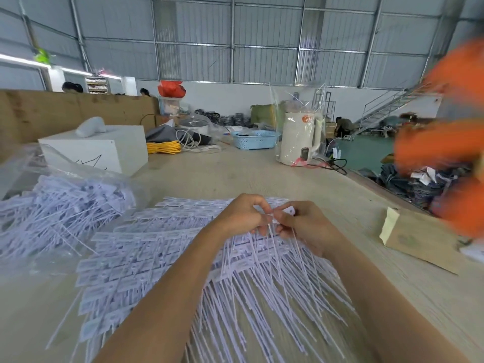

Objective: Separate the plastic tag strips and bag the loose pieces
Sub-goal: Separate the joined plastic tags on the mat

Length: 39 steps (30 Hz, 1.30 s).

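Your wide wooden table (235, 176) carries everything here. Spread across its near half is the big sheet of joined tag strips (146, 255), white label heads in rows with their thin tails fanning toward you and to the right. At your left lies the clear plastic bag (52, 184), its mouth toward the sheet, filled with loose pieces (52, 213) lying in a jumble. Behind it stands a white box (104, 148) with a white handheld device resting on top. Farther back you have a coil of yellow cable (163, 147), a light blue basket (255, 139), and a cream kettle (301, 138) wrapped in clear film. At your right a brown paper envelope (419, 239) lies near the table's edge, and blurred orange shapes (445, 142) fill the right margin. Your two hands meet over the far right part of the sheet: your left hand (245, 214) has its fingers curled, pinching the heads of the strip, and your right hand (303, 222) pinches a single tag (289, 211) just beside it, fingertips nearly touching those of the left, with tails hanging below both hands.
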Each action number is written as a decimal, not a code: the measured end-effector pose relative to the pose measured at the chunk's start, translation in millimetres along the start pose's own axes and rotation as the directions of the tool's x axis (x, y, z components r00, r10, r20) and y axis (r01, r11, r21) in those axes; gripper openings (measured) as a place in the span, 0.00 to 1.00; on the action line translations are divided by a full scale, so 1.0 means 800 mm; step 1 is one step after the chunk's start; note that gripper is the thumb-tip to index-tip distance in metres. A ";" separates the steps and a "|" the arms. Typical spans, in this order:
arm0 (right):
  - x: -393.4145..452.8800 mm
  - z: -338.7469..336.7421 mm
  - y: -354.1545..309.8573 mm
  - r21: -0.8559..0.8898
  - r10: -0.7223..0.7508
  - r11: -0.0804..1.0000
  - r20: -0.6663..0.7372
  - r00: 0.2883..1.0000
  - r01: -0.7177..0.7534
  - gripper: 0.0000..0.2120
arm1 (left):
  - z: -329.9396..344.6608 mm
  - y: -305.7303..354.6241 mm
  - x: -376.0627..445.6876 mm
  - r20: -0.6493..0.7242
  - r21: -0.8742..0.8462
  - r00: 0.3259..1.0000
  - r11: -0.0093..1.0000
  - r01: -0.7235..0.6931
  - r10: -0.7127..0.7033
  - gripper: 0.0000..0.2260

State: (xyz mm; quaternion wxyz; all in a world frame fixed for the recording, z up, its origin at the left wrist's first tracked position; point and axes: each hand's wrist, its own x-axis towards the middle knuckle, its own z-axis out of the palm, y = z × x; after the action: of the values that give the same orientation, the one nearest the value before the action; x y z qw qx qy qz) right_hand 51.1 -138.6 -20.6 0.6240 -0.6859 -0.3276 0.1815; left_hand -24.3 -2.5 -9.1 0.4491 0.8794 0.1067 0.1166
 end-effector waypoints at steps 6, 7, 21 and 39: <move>-0.005 -0.001 -0.004 -0.173 -0.100 0.980 0.023 0.995 0.102 0.06 | 0.001 0.001 0.001 -0.052 0.034 0.996 0.997 0.068 -0.066 0.19; -0.005 0.001 -0.003 -0.210 -0.115 0.971 0.009 0.993 0.114 0.08 | 0.001 0.001 0.000 -0.056 0.034 0.996 0.997 0.071 -0.069 0.20; 0.002 0.001 -0.003 -0.640 -0.574 0.641 -0.031 0.818 0.425 0.11 | 0.007 0.011 0.002 -0.047 -0.252 0.996 0.965 0.067 -0.081 0.16; -0.015 -0.001 -0.036 0.187 0.064 0.979 0.113 0.992 -0.084 0.07 | 0.003 -0.002 -0.002 -0.175 -0.033 0.984 0.999 0.025 -0.030 0.20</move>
State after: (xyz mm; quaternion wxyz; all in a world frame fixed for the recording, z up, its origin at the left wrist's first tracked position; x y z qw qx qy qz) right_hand 36.9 -147.1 5.5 0.6615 -0.6239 -0.3155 0.2714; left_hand -25.2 -4.0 -11.7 0.4531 0.8570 0.1563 0.1892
